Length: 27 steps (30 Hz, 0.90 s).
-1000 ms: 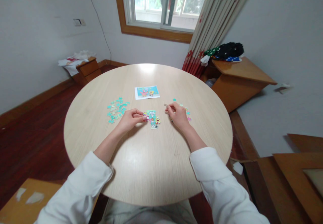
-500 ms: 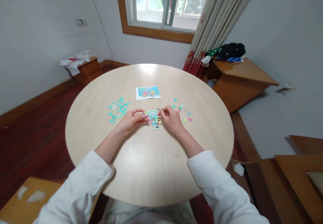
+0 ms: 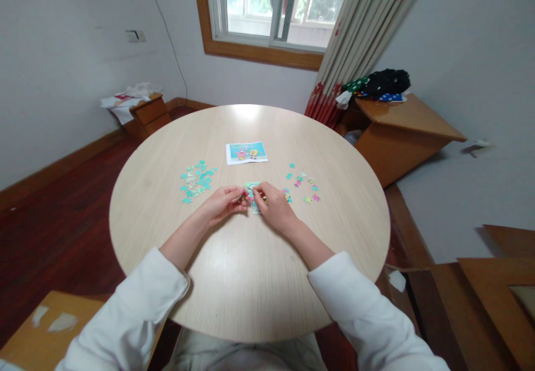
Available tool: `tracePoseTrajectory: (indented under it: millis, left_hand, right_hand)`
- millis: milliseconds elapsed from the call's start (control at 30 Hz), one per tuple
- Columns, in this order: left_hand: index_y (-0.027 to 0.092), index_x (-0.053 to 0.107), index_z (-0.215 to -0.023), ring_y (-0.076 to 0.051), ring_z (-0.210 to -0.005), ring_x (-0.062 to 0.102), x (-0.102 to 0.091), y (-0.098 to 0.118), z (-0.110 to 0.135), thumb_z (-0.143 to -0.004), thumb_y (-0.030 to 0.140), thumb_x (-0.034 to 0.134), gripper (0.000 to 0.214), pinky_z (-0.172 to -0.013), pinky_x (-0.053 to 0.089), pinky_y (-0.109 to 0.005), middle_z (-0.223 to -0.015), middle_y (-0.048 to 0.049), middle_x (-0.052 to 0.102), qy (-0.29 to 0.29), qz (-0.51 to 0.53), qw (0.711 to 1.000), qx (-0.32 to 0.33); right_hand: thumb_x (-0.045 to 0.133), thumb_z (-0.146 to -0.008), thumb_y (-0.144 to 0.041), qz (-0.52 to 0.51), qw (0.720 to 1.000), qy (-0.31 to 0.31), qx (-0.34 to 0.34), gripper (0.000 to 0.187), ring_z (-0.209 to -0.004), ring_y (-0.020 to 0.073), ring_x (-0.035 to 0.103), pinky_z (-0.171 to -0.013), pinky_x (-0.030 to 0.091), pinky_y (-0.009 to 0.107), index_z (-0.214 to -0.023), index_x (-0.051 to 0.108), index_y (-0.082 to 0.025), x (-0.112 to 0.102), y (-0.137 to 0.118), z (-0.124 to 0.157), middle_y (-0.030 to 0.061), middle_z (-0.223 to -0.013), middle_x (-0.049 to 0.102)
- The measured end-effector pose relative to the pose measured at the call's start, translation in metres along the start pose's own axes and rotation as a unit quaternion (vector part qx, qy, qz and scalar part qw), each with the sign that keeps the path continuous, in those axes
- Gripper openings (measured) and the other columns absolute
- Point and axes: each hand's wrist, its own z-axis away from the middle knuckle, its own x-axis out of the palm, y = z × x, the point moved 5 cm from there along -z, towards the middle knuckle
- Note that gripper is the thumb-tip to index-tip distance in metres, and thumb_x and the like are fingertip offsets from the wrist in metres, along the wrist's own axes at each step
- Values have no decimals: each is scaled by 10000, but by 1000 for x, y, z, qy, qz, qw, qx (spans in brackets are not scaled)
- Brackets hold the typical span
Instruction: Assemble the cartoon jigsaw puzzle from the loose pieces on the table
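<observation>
A partly joined jigsaw puzzle (image 3: 252,184) with a cartoon picture lies on the table, mostly covered by my hands. My left hand (image 3: 225,203) is at its left side, fingers curled around small puzzle pieces (image 3: 243,197). Over the puzzle, the thumb and fingertips of my right hand (image 3: 273,205) pinch a small puzzle piece (image 3: 250,189), close to the left fingertips. Beyond the hands lies a printed picture sheet (image 3: 246,152) with cartoon figures on blue.
Loose teal pieces (image 3: 196,180) are spread to the left on the round table (image 3: 234,276). Several mixed-colour pieces (image 3: 308,199) lie to the right. A wooden cabinet (image 3: 405,131) with cloths on it stands beyond the table's right edge.
My right hand has moved left from the puzzle's right side, bringing its piece to the left fingertips and covering more of the puzzle. Pieces right of the puzzle are now uncovered.
</observation>
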Motion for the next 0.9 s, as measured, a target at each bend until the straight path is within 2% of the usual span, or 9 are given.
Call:
tracePoseTrajectory:
  millis: [233,600,900]
  left_hand:
    - [113,620,-648,-90,-559,534,-7,0,-3,-703,309,731,232,-568,479,-225,-604,-22,583,27,-38,999,11]
    - [113,617,-647,-87,-537,514,-5,5,0,-677,295,720,211,-563,449,-236,-587,-8,571,45,-73,996,34]
    - [118,623,-652,-89,-537,516,-4,4,0,-617,307,769,242,-556,451,-239,-588,0,568,35,-80,995,39]
  right_hand:
    - [445,-918,-235,16,998,-25,-61,136,-856,186,593,-786,466,316,-889,574,-206,4,-8,3,71,-880,626]
    - [523,-891,-276,-66,997,7,-49,158,-820,163,626,-762,494,313,-974,643,-217,2,-3,2,61,-915,680]
    - [547,-874,-236,-79,996,9,-37,132,-821,159,638,-772,492,302,-891,675,-209,3,0,3,49,-865,699]
